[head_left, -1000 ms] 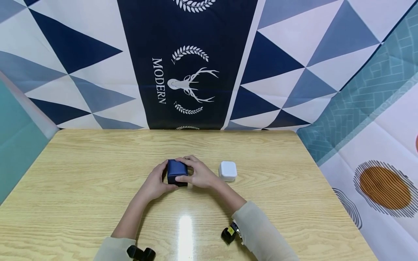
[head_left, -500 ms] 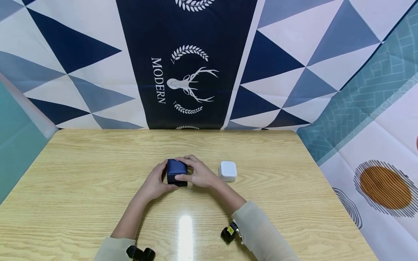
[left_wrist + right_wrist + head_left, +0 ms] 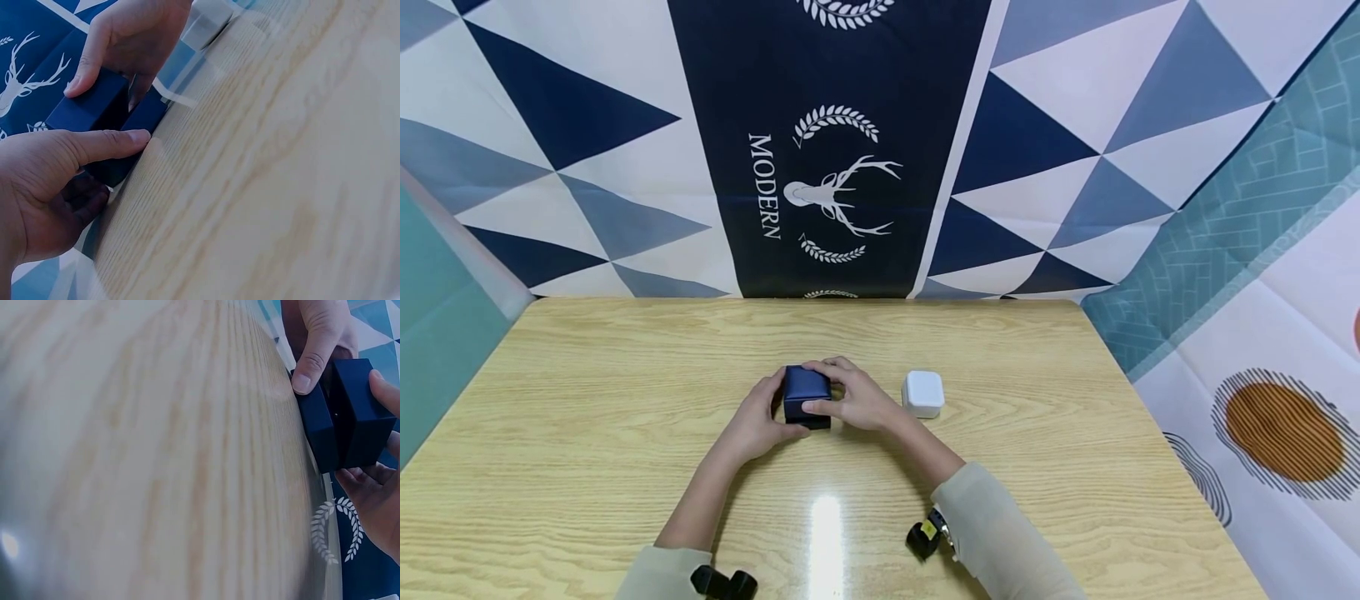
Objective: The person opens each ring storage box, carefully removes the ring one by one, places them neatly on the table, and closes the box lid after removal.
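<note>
A small dark blue jewelry box (image 3: 807, 383) sits on the table between both hands. In the right wrist view a narrow dark gap shows between its lid (image 3: 367, 403) and its base (image 3: 317, 428), with a tiny glint inside. My left hand (image 3: 760, 421) grips the base from the left, thumb along the near side. From the right, my right hand (image 3: 863, 402) pinches the lid between thumb and fingers. What lies inside the box is hidden.
A white rounded box (image 3: 923, 393) stands on the wooden table (image 3: 625, 433), right of the right hand. Black wrist cameras (image 3: 724, 582) are strapped at the sleeves. A patterned cloth (image 3: 850, 150) hangs behind the table's far edge.
</note>
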Motion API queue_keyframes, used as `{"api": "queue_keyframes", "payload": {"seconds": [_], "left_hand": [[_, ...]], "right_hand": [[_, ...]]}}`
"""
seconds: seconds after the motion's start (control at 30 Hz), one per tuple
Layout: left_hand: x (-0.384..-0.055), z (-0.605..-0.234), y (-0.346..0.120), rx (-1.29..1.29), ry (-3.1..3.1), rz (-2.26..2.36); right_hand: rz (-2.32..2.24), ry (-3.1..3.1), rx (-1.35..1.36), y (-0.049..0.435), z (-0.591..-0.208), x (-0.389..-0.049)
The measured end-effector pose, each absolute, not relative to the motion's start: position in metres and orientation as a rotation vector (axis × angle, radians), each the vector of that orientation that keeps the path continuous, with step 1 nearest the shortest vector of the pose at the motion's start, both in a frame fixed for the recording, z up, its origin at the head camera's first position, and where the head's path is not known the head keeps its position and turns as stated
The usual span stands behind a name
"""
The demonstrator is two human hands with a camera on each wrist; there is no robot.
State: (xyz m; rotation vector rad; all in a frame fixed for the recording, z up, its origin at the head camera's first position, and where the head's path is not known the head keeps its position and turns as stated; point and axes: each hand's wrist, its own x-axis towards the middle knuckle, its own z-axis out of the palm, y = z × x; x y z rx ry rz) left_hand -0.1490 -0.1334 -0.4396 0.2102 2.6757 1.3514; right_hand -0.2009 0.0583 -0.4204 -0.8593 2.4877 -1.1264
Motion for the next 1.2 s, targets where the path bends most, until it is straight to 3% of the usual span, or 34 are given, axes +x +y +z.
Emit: {"api": "queue_keyframes", "payload": {"seconds": [1.2], "left_hand": [[-0.1475, -0.4392, -0.1324, 0.196, 2.677, 1.337]], "right_hand": [[-1.187, 2.447, -0.806, 0.0577, -0.4176, -0.2012]]}}
